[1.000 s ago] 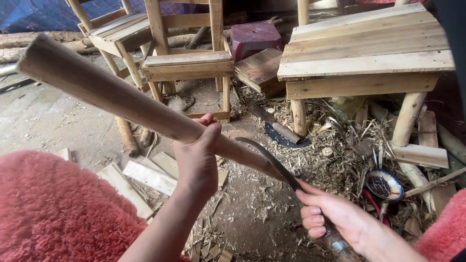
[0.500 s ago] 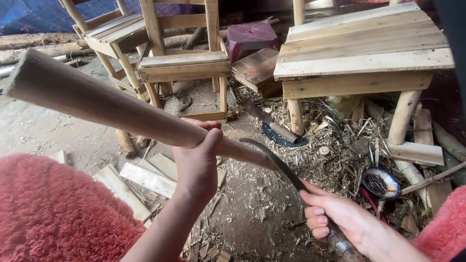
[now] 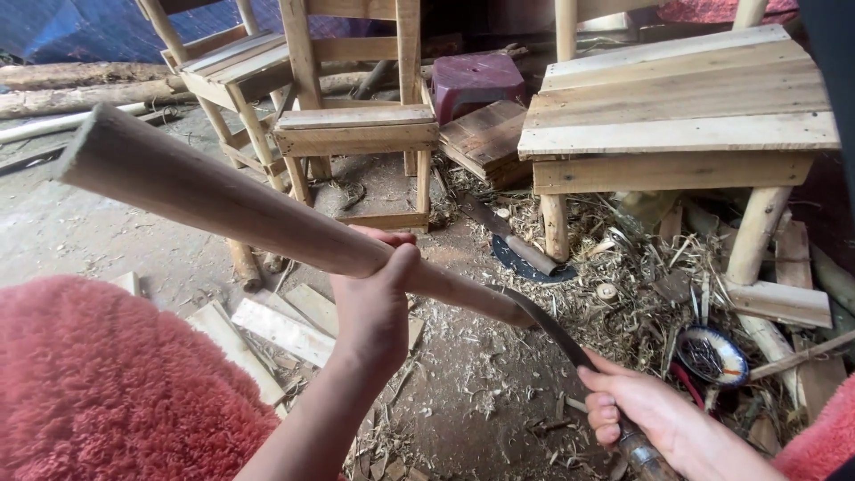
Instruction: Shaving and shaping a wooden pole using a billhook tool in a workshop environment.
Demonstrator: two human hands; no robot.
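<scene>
My left hand [image 3: 376, 298] grips a long pale wooden pole [image 3: 223, 203] near its middle; the pole slants from upper left down to its narrow end at centre right. My right hand [image 3: 655, 419] is closed around the handle of a curved dark-bladed knife [image 3: 543, 322]. The blade's tip lies against the narrow end of the pole. A fuzzy red sleeve [image 3: 116, 383] covers my left arm.
Wooden chairs [image 3: 356, 125] and a plank-topped stool [image 3: 677, 116] stand behind. Shavings and offcut boards [image 3: 285, 325] litter the dirt floor. A small bowl of nails [image 3: 711, 354] sits at right, and logs [image 3: 80, 85] lie at the far left.
The pole's thick end has swung slightly right and down in view. Both hands keep their grips, and the blade stays at the pole's narrow end.
</scene>
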